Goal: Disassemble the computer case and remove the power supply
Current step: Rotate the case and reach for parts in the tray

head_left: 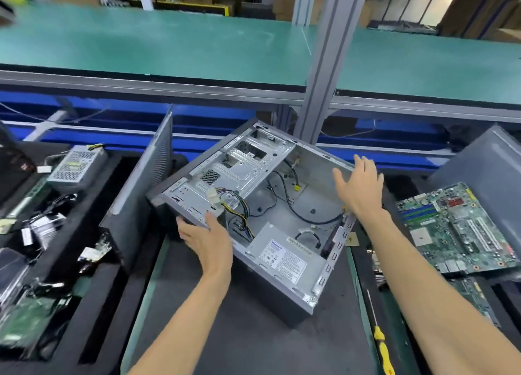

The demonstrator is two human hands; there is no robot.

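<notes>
While the power supply (pixel 284 255) remains seated in the near corner of the computer case (pixel 253 214), the task is judged partly complete. All positions below are given relative to the case, which lies open side up, slewed at an angle on the dark work mat (pixel 248 346).

Nearest the operator, a yellow-handled screwdriver (pixel 379 338) lies on the mat to the right of the case, untouched.

At the near-left edge of the case, the left hand (pixel 207 238) rests with straight fingers against the drive-cage rim; it presses and does not curl round anything. At the far-right edge, the right hand (pixel 359 186) is spread flat with fingers extended, over or against the rim; contact cannot be confirmed. Neither hand holds a tool.

Inside the case, the side cover is off and the motherboard tray is bare. A yellow-and-black cable bundle (pixel 239 211) runs from the supply toward the drive cage (pixel 242 163), and loose black leads cross the tray.

To the right of the case, a removed motherboard (pixel 456 228) lies in a tray. To the left, a side panel (pixel 146 177) stands on edge, and beyond it another power supply unit (pixel 77 167) lies among loose parts.

Remaining work, as judged: free the supply's fixings, clear its cabling, and lift it out.
</notes>
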